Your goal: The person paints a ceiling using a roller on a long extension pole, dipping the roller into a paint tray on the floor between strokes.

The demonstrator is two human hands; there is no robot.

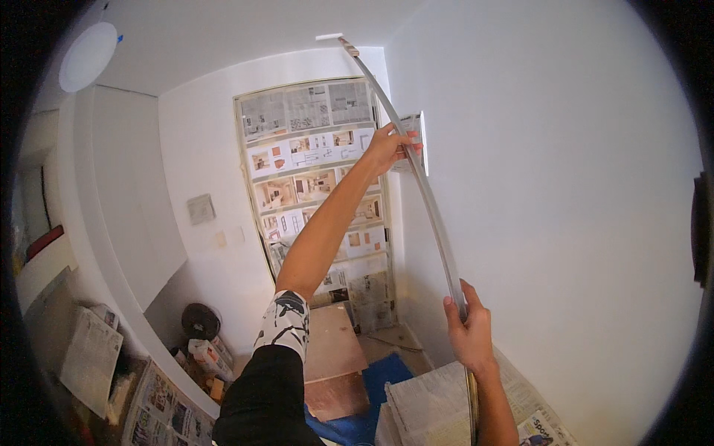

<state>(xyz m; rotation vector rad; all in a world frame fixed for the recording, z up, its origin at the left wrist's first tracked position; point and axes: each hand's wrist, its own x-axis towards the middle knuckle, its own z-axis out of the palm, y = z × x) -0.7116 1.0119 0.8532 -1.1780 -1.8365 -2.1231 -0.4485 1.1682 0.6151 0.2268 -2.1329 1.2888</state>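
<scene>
A long grey paint roller pole [433, 208] runs from the lower right up toward the ceiling, looking curved in the fisheye picture. At its top end a slim white roller [328, 36] lies at the ceiling near the far wall's upper edge. My left hand [388, 150], arm stretched up and forward, has its fingers wrapped round the upper part of the pole. Lower down and nearer to me, my right hand [470, 327] closes round the pole, with thumb and fingers on either side. The pole's bottom end runs past my right wrist and out of the picture.
A door [312, 182] is covered with taped newspaper sheets. White wall [550, 186] rises close on the right. Newspaper-covered furniture [428, 401] stands below my right hand, beside brown boards [336, 346] and blue sheeting [390, 369]. A round ceiling lamp [88, 56] is at upper left.
</scene>
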